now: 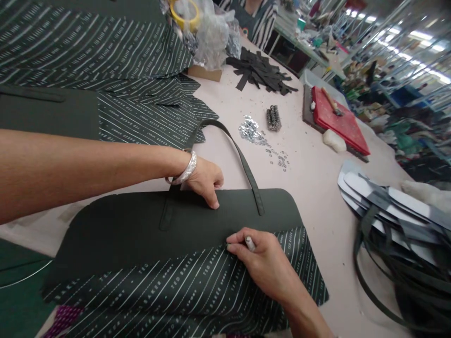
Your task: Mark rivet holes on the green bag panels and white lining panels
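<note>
A dark green bag panel with a looped strap handle lies flat on the pale table. Its lower part is striped printed lining. My left hand, with a silver bangle at the wrist, presses the panel's top edge with curled fingers, between the two handle ends. My right hand is closed on a small white marker, its tip at the seam where the plain panel meets the striped lining.
More striped panels are stacked at the back left. Black strips, silver rivets, a metal stack, a red pad with a tool and coiled straps with white pieces lie around. A person in stripes sits at the far end.
</note>
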Motion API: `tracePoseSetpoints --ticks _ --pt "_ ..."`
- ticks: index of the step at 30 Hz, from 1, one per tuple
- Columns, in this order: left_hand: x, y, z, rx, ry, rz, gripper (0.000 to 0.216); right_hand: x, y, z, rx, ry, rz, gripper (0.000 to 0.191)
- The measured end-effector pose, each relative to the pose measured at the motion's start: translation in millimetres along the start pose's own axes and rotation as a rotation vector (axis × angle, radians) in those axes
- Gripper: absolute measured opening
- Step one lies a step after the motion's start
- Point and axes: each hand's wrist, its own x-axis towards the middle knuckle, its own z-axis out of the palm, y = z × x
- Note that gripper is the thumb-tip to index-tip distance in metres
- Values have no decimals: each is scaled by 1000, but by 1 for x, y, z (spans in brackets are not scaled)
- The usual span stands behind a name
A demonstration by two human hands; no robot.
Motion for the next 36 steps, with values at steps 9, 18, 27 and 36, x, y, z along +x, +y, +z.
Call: tracePoseSetpoints --ticks 9,18,27,36 --pt "2 1 18 -667 -446 -111 21 0 1 1 -135 -34 -168 13" --pt "4 -9 37 -914 -611 -227 16 -5 5 8 -211 3 -244 9" --pt "9 -10 41 -1048 -612 -215 19 -2 6 8 -200 2 -231 14" --pt "9 -17 42 -1076 -575 -255 45 -5 13 10 -115 48 -221 12"
